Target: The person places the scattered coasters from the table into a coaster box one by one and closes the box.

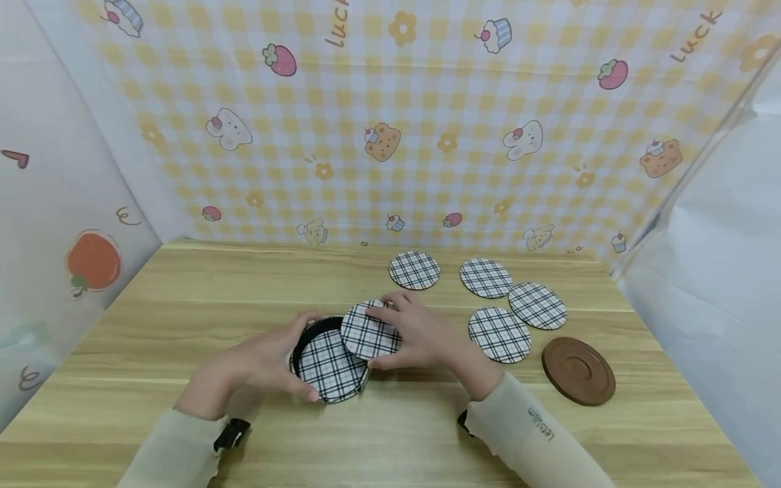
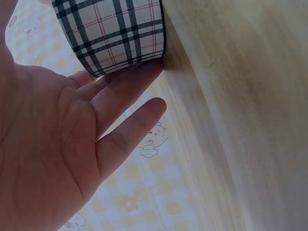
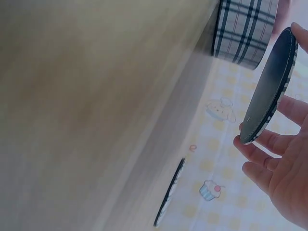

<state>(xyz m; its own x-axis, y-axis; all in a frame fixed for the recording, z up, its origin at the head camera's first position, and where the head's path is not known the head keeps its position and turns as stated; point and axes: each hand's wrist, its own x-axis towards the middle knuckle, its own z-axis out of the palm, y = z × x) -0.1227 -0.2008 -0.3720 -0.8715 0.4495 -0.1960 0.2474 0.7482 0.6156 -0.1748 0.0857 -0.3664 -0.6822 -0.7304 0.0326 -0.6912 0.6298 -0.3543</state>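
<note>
1. Head view: a yellow-checked backdrop (image 1: 293,108) rises behind a wood-grain surface (image 1: 232,285). The left hand (image 1: 268,359) is curled round the left side of a round plaid holder (image 1: 314,330), thumb at the near side, fingers at the far side. The right hand (image 1: 417,339) grips a plaid coaster (image 1: 360,332) by its edge, over the holder's right rim, and hides part of the coaster's right side. Four loose coasters (image 1: 415,270) (image 1: 485,278) (image 1: 537,306) (image 1: 499,335) lie flat behind and to the right, three of them close together; a brown disc (image 1: 578,371) lies nearest the right. The holder stands upright, opening upward; the gripped coaster shows its plaid face upward.

2. Left wrist view: fingertips bear on the holder's plaid wall near its base, while the little finger stands free of it. The holder's other side is out of sight.

3. Right wrist view: thumb and fingertips pinch the coaster at opposite edges, its plain dark underside showing. It is tilted, just beside the holder; one loose coaster shows edge-on below.
</note>
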